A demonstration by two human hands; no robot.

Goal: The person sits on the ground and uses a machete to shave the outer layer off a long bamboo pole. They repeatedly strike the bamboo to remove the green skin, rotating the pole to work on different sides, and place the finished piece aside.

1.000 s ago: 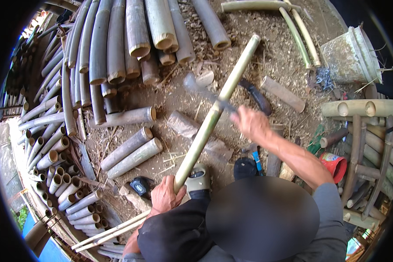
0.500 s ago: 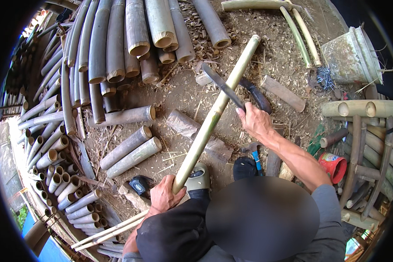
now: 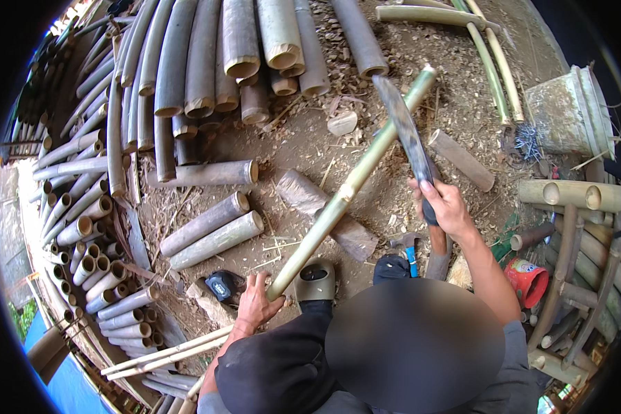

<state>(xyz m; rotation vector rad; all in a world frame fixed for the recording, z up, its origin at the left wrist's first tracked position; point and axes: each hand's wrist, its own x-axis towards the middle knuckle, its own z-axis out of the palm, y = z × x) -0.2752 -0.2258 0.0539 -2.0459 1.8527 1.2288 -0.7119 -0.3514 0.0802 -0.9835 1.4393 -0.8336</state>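
Observation:
A pale green bamboo pole [image 3: 345, 193] slants from my left knee up to the far right, resting across a wooden log [image 3: 355, 234] on the ground. My left hand [image 3: 257, 303] is closed around its near end. In my right hand [image 3: 448, 207] is a machete, gripped by its dark handle. The broad blade [image 3: 403, 124] points up and away, passing over the pole's far part, a little blurred. From this angle I cannot tell whether blade and pole touch.
Bamboo lengths [image 3: 207, 55] lie stacked at the far left. Two cut pieces [image 3: 217, 238] and a tape measure [image 3: 222, 284] are left of the pole. A blue-handled hammer [image 3: 412, 259] lies near my foot. A red container [image 3: 528, 283], bamboo frame [image 3: 566, 276] and grey bucket [image 3: 573, 114] stand right.
My right hand has moved right and nearer to me, turning the machete blade more upright. My left hand still holds the pole's end. The whole view has shifted slightly.

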